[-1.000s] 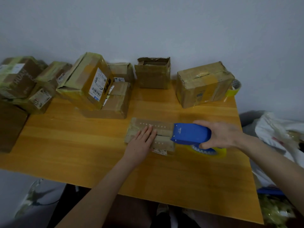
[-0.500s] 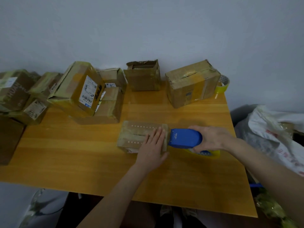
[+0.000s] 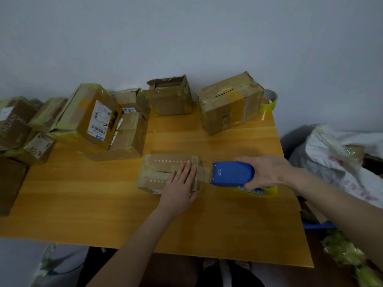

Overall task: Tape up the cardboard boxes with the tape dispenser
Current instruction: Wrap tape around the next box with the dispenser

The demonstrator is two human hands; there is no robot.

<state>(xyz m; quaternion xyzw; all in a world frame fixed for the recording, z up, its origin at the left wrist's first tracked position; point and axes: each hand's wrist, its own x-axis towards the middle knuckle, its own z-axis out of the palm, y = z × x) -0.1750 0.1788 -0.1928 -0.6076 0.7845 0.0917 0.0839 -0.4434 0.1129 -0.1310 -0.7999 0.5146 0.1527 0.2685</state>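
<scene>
Flat left hand (image 3: 178,188), taped cardboard box (image 3: 159,172)

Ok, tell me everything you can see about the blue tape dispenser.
The tape dispenser has a smooth blue plastic shell with small pale lettering near its front edge. A yellowish roll of tape with blue print sits under its rear. It is held roughly level just right of the flat cardboard box, over the wooden table. The right hand grips it from behind. A strip of clear tape runs from its front onto the box's right end.

Bare left hand (image 3: 178,191), bare right hand (image 3: 267,170); left forearm (image 3: 132,245), right forearm (image 3: 335,206) unsleeved to frame edge.
</scene>
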